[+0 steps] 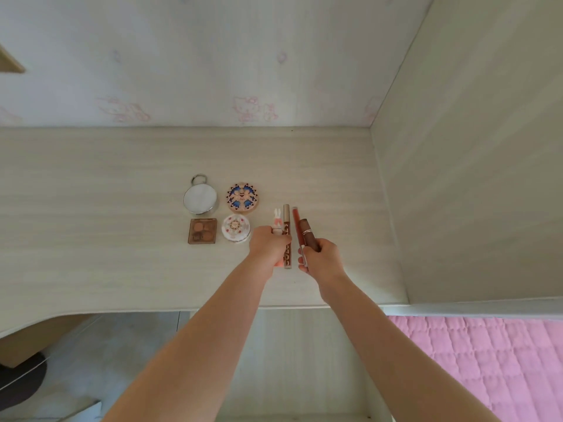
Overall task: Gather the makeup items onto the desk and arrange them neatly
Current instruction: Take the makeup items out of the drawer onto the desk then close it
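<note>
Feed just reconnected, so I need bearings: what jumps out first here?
Two hands meet mid-desk: the left hand grips a pink rabbit-capped tube, the right hand holds a brown cylindrical lipstick and slim red tube. To their left, four compacts form a neat square on the pale wooden desk.

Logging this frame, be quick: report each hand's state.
Left hand: closed around the bunny lip tube on the desk.
Right hand: closed on the brown lipstick; fingers also seem to touch the red gloss tube.

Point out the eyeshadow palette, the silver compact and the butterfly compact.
eyeshadow palette (202, 230), head view, lid centre.
silver compact (200, 197), head view, top centre.
butterfly compact (242, 197), head view, lid centre.
</note>
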Demonstrator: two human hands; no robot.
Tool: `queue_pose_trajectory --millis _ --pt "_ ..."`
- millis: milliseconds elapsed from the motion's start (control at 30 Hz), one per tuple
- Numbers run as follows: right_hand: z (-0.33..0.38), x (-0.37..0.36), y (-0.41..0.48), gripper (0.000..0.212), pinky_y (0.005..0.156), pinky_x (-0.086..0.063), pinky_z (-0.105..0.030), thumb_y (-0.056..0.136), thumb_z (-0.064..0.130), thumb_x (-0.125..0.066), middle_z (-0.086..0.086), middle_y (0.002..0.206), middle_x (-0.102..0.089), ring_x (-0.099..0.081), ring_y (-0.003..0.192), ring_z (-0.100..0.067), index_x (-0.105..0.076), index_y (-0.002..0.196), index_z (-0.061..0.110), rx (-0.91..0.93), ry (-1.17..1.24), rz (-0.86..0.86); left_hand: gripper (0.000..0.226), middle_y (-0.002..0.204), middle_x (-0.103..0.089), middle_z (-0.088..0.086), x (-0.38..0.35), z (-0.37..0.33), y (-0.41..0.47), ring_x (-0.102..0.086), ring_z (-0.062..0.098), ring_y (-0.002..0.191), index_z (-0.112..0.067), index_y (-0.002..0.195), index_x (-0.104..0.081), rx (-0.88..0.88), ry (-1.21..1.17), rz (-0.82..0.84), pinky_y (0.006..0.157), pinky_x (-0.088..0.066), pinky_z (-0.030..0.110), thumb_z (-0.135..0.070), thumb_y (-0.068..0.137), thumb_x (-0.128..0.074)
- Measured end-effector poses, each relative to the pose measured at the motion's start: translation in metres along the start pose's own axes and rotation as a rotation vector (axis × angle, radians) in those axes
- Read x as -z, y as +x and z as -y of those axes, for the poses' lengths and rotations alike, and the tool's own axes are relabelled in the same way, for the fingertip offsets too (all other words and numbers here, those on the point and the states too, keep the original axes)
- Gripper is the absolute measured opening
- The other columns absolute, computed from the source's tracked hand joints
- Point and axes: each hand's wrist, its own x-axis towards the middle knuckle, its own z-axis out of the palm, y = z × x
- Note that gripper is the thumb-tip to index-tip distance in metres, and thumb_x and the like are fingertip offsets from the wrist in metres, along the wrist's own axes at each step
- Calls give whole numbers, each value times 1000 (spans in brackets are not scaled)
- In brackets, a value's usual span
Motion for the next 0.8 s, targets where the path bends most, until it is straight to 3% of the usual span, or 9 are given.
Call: queue_pose_trajectory --millis 100,233,300,400,500,567,633,800 --pt "13 -9 18 16 68 -53 -33 91 2 -44 -6 81 -57 -54 69 -19 -58 96 8 9 -62 -28 8 77 -60 6 -2 -15 15 -59 24 73 -11 82 -57 -19 43 -14 54 -44 25 -6 85 -62" --pt "22 -20 37 19 80 -56 -44 90 11 -47 -6 89 -62 -61 80 -25 -59 104 12 34 -174 -108 8 82 -59 10 -1 -25 32 -58 26 76 -9 83 -54 7 102 -42 63 -46 30 -6 85 -62" --pt "25 -24 43 20 71 -55 -40 91 13 -47 -6 89 -59 -57 77 -25 -59 107 12 34 -206 -129 8 79 -56 8 1 -29 37 -55 25 76 -8 87 -52 14 135 -60 60 -44 29 -7 86 -61" --pt "28 -28 48 19 55 -38 -27 93 13 -47 -5 89 -56 -51 74 -22 -58 109 12 51 -294 -149 12 86 -60 16 2 -31 44 -61 32 83 -3 94 -54 30 154 -70 63 -44 31 -6 84 -60" --pt "26 -31 50 20 57 -38 -25 93 12 -47 -6 91 -59 -53 78 -24 -58 109 10 47 -332 -160 29 97 -64 30 -2 -24 59 -65 44 91 8 103 -51 84 109 -27 61 -44 36 -1 76 -58" --pt "25 -33 50 20 63 -43 -28 92 12 -47 -8 94 -63 -59 82 -26 -58 109 11 34 -355 -160 22 86 -61 25 -2 -23 62 -63 38 75 9 98 -50 73 142 -17 60 -45 34 0 79 -56" --pt "25 -34 52 21 65 -46 -31 90 12 -47 -10 96 -64 -61 84 -28 -58 107 11 37 -382 -160 8 85 -60 24 1 -29 53 -56 30 70 -2 87 -50 44 188 -22 58 -46 31 -1 83 -57" --pt "29 -35 55 21 60 -42 -29 85 14 -50 -8 98 -63 -59 81 -26 -62 102 10 67 -453 -166 19 88 -57 13 3 -32 48 -60 32 88 0 102 -58 -34 330 -64 67 -46 34 -2 83 -59"
